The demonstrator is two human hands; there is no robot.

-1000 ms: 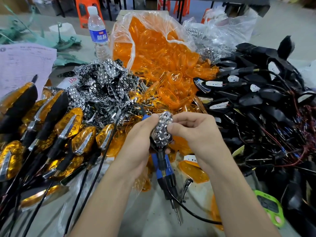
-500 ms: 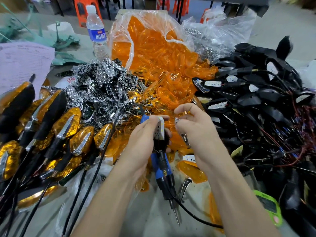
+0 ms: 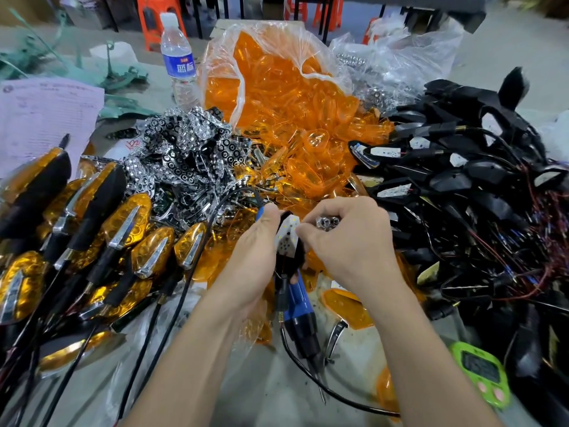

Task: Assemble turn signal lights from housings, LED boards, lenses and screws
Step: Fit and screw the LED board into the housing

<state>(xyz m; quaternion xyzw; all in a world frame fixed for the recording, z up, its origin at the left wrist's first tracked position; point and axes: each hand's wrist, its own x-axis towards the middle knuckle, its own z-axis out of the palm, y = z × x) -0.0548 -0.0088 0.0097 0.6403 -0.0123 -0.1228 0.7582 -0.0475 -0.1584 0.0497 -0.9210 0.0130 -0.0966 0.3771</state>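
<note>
My left hand (image 3: 252,257) grips a black housing (image 3: 291,257) with a white LED board (image 3: 287,234) showing on top, together with the blue electric screwdriver (image 3: 297,309) that hangs below it. My right hand (image 3: 348,241) holds a chrome reflector piece (image 3: 328,223) in its curled fingers while its fingertips touch the board's edge. Orange lenses (image 3: 277,97) spill from a clear bag at the back. Black housings with wires (image 3: 468,186) are heaped on the right. Chrome reflectors (image 3: 184,155) lie piled at centre left. Finished amber lights (image 3: 123,229) lie in a row on the left.
A water bottle (image 3: 178,60) stands at the back, with a paper sheet (image 3: 40,118) at far left. A green timer (image 3: 483,374) lies at lower right. The screwdriver's black cable (image 3: 338,399) runs across the bare table (image 3: 261,389) in front of me. Orange stools stand beyond.
The chrome reflector came off the housing and moved right in my right hand, exposing the white LED board. My left hand turned the housing board-up.
</note>
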